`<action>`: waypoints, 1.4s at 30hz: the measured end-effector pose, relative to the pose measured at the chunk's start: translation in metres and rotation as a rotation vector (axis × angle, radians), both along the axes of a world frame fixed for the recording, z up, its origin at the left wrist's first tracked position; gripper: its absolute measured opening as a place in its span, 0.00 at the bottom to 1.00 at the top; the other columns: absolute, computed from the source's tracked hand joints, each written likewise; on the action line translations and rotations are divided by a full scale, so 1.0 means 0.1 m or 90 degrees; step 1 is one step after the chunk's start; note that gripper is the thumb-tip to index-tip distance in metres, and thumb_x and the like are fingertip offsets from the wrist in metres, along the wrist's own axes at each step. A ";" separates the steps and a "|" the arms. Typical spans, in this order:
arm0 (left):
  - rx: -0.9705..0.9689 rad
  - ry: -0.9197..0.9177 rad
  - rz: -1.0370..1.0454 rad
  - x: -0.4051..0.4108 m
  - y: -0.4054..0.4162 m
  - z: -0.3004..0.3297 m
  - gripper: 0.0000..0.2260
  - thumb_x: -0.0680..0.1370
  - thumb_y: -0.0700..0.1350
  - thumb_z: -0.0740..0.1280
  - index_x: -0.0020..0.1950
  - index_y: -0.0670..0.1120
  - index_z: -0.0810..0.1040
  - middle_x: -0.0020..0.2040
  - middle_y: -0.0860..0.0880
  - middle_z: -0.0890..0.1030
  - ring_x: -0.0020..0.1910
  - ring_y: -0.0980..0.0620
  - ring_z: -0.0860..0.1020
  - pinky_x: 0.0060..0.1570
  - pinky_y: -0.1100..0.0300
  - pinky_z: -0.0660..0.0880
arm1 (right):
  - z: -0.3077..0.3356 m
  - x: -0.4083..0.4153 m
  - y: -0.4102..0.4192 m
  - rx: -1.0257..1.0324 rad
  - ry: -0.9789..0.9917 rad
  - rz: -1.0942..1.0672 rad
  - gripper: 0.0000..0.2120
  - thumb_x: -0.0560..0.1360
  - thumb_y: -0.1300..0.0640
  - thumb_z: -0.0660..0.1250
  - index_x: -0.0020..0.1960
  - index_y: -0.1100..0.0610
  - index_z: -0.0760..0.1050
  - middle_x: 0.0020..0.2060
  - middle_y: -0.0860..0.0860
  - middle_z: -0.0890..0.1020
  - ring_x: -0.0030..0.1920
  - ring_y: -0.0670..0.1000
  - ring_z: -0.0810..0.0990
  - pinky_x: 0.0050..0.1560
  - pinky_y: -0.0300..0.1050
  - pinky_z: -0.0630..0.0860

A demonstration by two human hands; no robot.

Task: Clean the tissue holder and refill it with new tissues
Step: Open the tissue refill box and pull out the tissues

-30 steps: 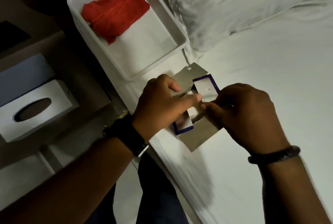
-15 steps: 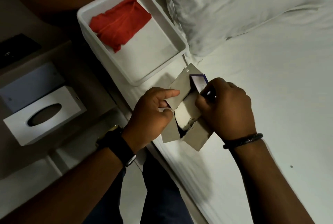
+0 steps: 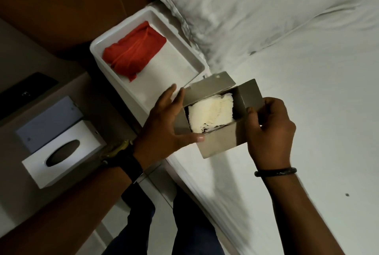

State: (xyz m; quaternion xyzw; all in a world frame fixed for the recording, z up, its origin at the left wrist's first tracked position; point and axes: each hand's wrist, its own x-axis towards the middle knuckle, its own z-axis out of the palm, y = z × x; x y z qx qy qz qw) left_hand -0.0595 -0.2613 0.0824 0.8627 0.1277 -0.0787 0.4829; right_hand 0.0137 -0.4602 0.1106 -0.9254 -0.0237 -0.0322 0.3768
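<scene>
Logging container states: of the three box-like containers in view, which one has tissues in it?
The cardboard carton held in both hands over the bed; a white tissue stack shows inside. The white tray holds a red cloth; the slotted holder's oval looks dark.

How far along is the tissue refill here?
Looks done: the holder sits empty on the nightstand, the red cloth back in its tray. In hand: both hands, left and right, hold the carton open, tissues exposed. Left: moving tissues into the holder.
</scene>
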 end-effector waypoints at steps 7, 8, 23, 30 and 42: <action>-0.003 0.000 -0.020 0.12 -0.28 -0.15 0.49 0.59 0.65 0.74 0.76 0.55 0.57 0.75 0.56 0.60 0.70 0.61 0.62 0.65 0.63 0.68 | 0.15 0.11 -0.11 -0.127 -0.125 0.139 0.23 0.72 0.65 0.69 0.66 0.62 0.71 0.61 0.61 0.74 0.61 0.57 0.72 0.59 0.47 0.70; -0.014 0.001 -0.018 0.14 -0.29 -0.15 0.48 0.60 0.64 0.74 0.76 0.55 0.58 0.74 0.55 0.61 0.68 0.62 0.64 0.65 0.62 0.70 | 0.20 0.13 -0.10 -0.141 -0.186 0.200 0.20 0.72 0.65 0.69 0.64 0.63 0.74 0.59 0.62 0.75 0.60 0.59 0.73 0.59 0.49 0.69; -0.112 0.019 -0.056 0.17 -0.25 -0.26 0.51 0.61 0.61 0.75 0.77 0.54 0.53 0.73 0.55 0.62 0.64 0.66 0.67 0.57 0.66 0.76 | 0.23 0.71 0.05 -0.535 -0.133 0.843 0.23 0.72 0.52 0.65 0.63 0.62 0.75 0.57 0.58 0.79 0.54 0.62 0.77 0.47 0.57 0.79; -0.142 0.021 -0.025 0.17 -0.26 -0.26 0.50 0.59 0.62 0.74 0.76 0.54 0.56 0.70 0.57 0.66 0.65 0.59 0.69 0.56 0.57 0.79 | 0.22 0.67 0.11 -0.596 -0.160 0.836 0.25 0.73 0.53 0.60 0.67 0.65 0.70 0.59 0.62 0.77 0.56 0.63 0.77 0.45 0.57 0.79; -0.194 0.056 -0.032 0.27 -0.16 -0.22 0.47 0.59 0.61 0.76 0.74 0.53 0.61 0.69 0.55 0.70 0.66 0.55 0.72 0.56 0.53 0.79 | 0.21 0.70 0.20 -0.663 -0.138 0.827 0.26 0.73 0.45 0.63 0.67 0.57 0.70 0.60 0.58 0.71 0.56 0.60 0.68 0.49 0.55 0.74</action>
